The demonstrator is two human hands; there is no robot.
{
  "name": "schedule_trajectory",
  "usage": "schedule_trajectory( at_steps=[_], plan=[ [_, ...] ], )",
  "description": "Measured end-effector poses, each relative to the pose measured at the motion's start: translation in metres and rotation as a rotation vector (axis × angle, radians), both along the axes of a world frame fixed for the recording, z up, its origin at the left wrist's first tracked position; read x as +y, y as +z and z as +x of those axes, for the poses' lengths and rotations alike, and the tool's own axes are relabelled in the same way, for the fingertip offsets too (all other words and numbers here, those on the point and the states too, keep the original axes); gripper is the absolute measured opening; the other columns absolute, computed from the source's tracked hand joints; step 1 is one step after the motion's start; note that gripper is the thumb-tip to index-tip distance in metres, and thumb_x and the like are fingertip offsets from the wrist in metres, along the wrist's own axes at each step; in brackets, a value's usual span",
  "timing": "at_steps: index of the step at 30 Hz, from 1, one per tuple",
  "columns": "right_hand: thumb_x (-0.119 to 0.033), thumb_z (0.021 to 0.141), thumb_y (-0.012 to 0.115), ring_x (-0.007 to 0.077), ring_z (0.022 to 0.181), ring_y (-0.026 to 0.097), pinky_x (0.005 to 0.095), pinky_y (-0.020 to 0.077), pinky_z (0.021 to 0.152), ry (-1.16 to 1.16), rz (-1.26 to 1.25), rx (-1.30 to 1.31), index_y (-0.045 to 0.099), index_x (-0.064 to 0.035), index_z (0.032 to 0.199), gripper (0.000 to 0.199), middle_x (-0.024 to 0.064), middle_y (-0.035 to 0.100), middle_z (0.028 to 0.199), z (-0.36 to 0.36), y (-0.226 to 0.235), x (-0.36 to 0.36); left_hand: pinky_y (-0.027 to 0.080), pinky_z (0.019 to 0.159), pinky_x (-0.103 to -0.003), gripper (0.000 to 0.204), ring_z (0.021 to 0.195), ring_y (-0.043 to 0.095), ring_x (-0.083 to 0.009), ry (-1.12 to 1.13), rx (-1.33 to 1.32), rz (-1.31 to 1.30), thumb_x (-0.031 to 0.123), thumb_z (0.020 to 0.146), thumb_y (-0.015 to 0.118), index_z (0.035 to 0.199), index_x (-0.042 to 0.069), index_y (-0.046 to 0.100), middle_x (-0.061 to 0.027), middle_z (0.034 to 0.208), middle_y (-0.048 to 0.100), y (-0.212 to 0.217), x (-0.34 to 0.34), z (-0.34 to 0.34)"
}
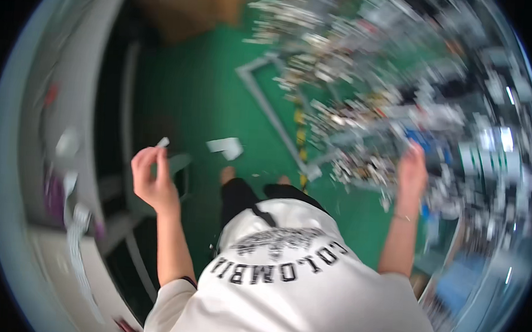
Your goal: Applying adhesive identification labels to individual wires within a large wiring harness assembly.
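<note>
My left hand (pixel 151 175) is raised over the green floor, its thumb and forefinger pinched on a small white piece (pixel 163 142). What kind of piece it is does not show. Out to the right, my right hand (pixel 412 173) is held up before a blurred rack of small parts (pixel 362 165). Motion smears its fingers, so whether they hold anything cannot be made out. A white sheet-like scrap (pixel 226 147) lies on the floor ahead of my feet, between the two hands.
Along the left runs a pale bench (pixel 62 257) with a white strip and a purple item on it. A brown cardboard box (pixel 187 11) stands far ahead. Grey frame bars (pixel 272 112) edge the cluttered racks, beside a yellow-black floor stripe (pixel 300 129).
</note>
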State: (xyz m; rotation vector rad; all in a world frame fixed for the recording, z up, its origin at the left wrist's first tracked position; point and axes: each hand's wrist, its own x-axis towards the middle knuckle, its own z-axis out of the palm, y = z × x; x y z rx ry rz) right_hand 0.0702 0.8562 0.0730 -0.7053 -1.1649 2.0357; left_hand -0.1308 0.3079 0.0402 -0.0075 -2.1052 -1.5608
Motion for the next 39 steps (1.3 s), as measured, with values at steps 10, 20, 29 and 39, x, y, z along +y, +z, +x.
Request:
schedule_trajectory(
  at_steps=[10,20,29,39],
  plan=[
    [-0.024,0.099,0.059,0.0135,0.091,0.06,0.027,0.0506,0.083,0.008,-0.305,0.322,0.056,-0.0016,0.127,0.036,0.0169,0.066,0.118,0.072,0.067,-0.084,0.051,0.062,-0.029,0.031,0.076,0.062,-0.0231,-1.031,0.918,-0.057,0.005,0.058,0.074,0.089,0.001,0.071,-0.0061,0.081,0.063,0.102,0.376,0.103],
    [-0.026,0.099,0.059,0.02,0.111,0.062,0.033,0.0507,0.091,0.097,-0.43,0.418,0.051,-0.0042,0.133,0.041,0.017,0.063,0.123,0.104,0.076,-0.061,0.053,0.064,-0.028,0.028,0.085,0.061,-0.0223,-1.072,1.072,-0.245,0.013,0.061,0.066,0.086,0.004,0.074,-0.0063,0.082,0.066,0.11,0.435,0.15],
    [-0.023,0.1,0.058,0.0195,0.113,0.061,0.0309,0.0503,0.09,0.177,-0.478,0.473,0.051,-0.0041,0.133,0.039,0.0181,0.062,0.126,0.105,0.069,-0.053,0.056,0.059,-0.028,0.02,0.084,0.062,-0.0231,-1.051,1.113,-0.319,0.007,0.062,0.066,0.081,0.002,0.073,-0.0072,0.081,0.063,0.115,0.438,0.15],
    [-0.022,0.1,0.058,0.0159,0.108,0.061,0.0298,0.0496,0.088,0.18,-0.48,0.432,0.05,-0.003,0.133,0.039,0.0171,0.063,0.124,0.101,0.071,-0.053,0.054,0.061,-0.027,0.022,0.083,0.062,-0.0216,-1.027,1.177,-0.392,0.004,0.062,0.067,0.083,0.002,0.072,-0.0062,0.082,0.063,0.12,0.435,0.144]
  ],
)
